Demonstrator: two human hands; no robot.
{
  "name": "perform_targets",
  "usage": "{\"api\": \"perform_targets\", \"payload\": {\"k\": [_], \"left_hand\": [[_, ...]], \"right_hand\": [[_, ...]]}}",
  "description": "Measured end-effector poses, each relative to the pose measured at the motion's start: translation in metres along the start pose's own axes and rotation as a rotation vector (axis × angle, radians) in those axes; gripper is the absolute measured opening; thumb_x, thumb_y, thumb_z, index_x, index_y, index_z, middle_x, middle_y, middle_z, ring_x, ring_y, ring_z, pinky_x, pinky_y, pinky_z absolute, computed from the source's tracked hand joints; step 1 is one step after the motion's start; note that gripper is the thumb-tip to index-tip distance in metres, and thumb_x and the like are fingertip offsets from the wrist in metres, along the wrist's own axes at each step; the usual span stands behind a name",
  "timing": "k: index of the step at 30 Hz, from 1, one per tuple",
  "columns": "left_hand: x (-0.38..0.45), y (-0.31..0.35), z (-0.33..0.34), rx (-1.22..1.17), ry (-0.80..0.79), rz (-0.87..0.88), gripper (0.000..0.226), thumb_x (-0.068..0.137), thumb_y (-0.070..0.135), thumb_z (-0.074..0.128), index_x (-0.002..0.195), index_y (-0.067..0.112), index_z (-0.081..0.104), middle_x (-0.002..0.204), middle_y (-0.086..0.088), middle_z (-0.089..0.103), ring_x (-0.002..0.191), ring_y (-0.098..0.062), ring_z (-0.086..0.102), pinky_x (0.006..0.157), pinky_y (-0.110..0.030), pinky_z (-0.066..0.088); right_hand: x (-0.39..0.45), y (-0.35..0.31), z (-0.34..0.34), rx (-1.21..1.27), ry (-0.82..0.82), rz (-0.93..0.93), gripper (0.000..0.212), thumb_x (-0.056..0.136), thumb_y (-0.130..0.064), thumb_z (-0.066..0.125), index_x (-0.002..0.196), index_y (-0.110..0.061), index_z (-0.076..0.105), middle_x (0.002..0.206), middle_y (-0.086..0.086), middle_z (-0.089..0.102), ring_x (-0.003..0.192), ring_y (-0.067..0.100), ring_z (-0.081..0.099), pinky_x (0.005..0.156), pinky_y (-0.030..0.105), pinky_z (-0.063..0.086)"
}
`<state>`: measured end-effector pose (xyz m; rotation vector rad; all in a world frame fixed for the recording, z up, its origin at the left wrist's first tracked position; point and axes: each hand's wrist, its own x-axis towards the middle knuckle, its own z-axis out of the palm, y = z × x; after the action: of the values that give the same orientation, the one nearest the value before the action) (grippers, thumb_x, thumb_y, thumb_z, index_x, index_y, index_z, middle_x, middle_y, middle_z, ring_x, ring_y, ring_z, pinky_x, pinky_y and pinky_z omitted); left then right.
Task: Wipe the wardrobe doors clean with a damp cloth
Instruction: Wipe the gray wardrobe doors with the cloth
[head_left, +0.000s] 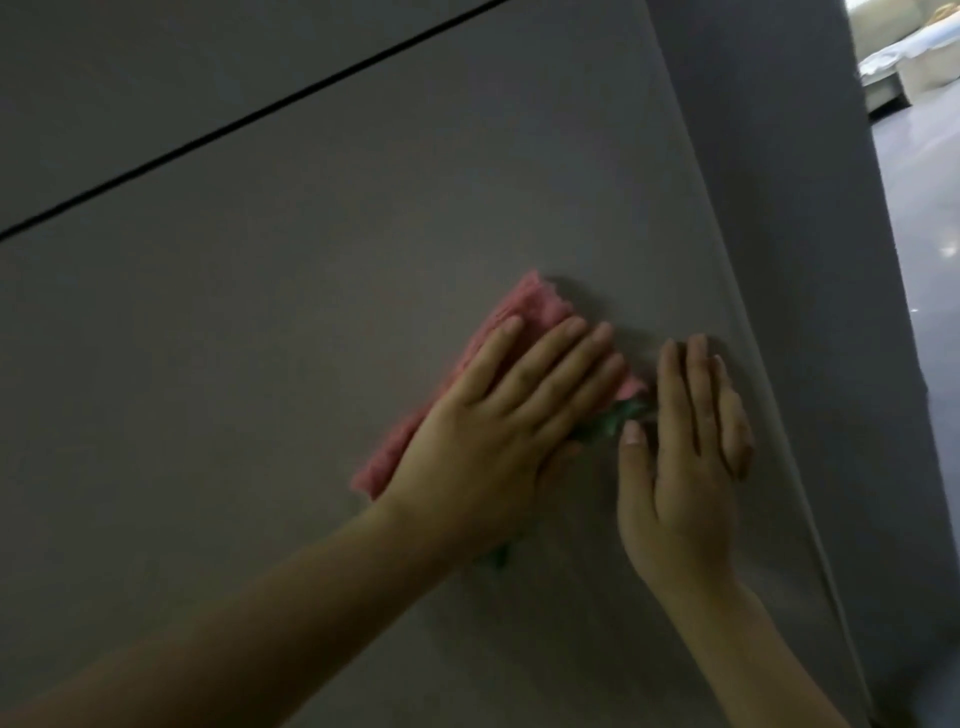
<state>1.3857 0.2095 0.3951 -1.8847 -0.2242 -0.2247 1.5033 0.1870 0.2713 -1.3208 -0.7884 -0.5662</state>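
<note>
Our two bare forearms come in from the bottom edge, nearest to the camera, and both reach up to the wardrobe door (311, 312). Our left hand (498, 441) lies flat on the cloth (405, 441), with the fingers straight and a little spread; it presses the cloth against the door and does not curl around it, so the grip is fully open. Our right hand (685, 467) is just beside, also open, with straight fingers that rest on the bare door near its right edge and hold nothing. Its thumb is very near to the green corner of the cloth, but we cannot tell if it touches.

This cloth is pink, with some green showing under the left palm and fingers. It sits on the lower right part of the door, well below the dark seam (260, 111) that divides the panels. We judge it soft, light and limp, and damp as the task says, so it will fold and bunch easily. A flat palm over its middle seems the best hold, because a pinch at one corner would let the rest hang down.

Its long axis runs diagonally, from lower left to upper right, roughly along our left fingers. To the right a grey wall (779, 208) stands beside the wardrobe.
</note>
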Motion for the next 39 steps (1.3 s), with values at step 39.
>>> {"api": "perform_targets", "payload": {"k": [39], "left_hand": [[-0.026,0.025,0.013,-0.08,0.151,-0.21,0.052,0.1,0.034,0.037,0.148,0.014,0.032,0.154,-0.008,0.029,0.143,-0.023,0.025,0.118,-0.045,0.01]], "right_hand": [[-0.007,0.029,-0.016,0.114,0.111,-0.126,0.036,0.094,-0.007,0.04,0.123,-0.004,0.061,0.13,0.009,0.058,0.116,0.031,0.051,0.102,0.043,0.038]]}}
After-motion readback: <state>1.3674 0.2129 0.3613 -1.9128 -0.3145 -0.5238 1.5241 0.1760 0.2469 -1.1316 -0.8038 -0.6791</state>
